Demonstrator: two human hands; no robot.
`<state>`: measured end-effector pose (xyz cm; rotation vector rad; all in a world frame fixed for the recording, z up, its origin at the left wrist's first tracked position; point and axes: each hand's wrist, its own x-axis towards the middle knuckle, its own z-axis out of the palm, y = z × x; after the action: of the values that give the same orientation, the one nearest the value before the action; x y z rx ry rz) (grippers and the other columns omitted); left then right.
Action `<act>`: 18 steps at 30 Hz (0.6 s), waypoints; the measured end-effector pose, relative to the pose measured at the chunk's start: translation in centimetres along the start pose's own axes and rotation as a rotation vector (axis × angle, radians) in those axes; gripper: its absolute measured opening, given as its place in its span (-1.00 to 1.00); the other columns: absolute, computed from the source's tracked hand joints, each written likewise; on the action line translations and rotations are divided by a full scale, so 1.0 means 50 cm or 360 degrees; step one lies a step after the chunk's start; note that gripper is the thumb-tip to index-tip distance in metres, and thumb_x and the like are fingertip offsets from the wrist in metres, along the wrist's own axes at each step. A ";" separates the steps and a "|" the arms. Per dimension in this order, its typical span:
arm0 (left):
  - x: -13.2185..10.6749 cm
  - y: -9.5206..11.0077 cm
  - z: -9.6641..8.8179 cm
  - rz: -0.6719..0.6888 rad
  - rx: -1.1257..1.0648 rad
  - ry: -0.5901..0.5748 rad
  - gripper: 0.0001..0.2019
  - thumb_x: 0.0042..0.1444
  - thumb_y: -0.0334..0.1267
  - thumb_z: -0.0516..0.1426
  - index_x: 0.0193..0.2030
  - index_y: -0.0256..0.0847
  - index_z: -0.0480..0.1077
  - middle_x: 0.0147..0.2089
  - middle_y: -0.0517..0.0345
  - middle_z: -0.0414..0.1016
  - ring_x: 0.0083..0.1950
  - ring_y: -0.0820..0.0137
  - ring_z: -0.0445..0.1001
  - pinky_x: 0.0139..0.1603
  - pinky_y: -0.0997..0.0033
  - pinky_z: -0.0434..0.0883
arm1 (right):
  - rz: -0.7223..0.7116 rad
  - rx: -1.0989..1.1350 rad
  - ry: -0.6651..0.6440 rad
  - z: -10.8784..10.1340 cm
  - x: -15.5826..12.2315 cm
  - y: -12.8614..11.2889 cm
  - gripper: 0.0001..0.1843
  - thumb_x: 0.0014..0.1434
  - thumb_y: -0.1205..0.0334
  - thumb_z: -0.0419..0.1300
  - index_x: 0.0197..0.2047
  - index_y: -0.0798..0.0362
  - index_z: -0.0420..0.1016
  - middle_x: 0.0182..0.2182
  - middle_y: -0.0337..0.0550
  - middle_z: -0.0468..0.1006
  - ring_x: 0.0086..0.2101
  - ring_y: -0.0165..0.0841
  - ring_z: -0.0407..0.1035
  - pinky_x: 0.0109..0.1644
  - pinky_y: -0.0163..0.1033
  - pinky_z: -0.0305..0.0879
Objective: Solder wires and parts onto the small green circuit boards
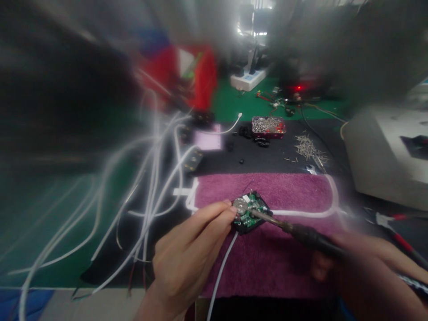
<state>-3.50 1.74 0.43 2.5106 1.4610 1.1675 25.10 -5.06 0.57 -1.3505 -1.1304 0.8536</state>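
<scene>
Blurred at its margins, the room falls off into grey and dark behind a green counter (227, 103), part of which is covered by a black mat (274, 158). Near the middle of the counter's near edge lies a purple towel (267, 263). Above it is the board (248, 219), green in a black frame, tilted a little.

Fingers of the left hand (194, 249) are pinched narrow on the board's left corner, beside a round silver disc (240, 205). Fingers of the right hand (354, 256), blurred, are curled round the dark handle of an iron (310, 238); its tip reaches the middle of the board, though whether it touches I cannot tell. One white cable (220, 267) runs from under the board toward the counter's near edge, and a white cord (301, 214) crosses the towel.

Loose white wires (155, 196) sprawl toward the counter's left edge. Beyond the towel are a tin (272, 135) full of small metal bits, black parts (245, 131), a pale pad (207, 139) and a heap of pins (307, 147). Toward the right edge stand a grey box (377, 151) and, nearer, pliers (403, 242) with red on their handles. Farther back sit a red bin (205, 76) and a white power strip (247, 81).
</scene>
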 end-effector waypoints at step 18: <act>0.000 -0.001 0.001 -0.0026 -0.0028 -0.0026 -0.74 0.40 -0.45 0.30 0.15 -0.10 0.61 0.12 0.22 0.76 -0.02 0.43 0.79 0.12 0.50 0.71 | 0.0024 -0.0010 0.0012 -0.020 -0.004 0.035 -0.67 0.41 -0.10 0.29 0.00 -0.10 0.76 -0.43 -0.06 0.62 -0.53 -0.18 0.55 -0.50 -0.19 0.60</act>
<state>-3.50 1.76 0.36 2.4860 1.4579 1.1491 26.26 -5.41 -1.04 -1.3681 -1.1194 0.8557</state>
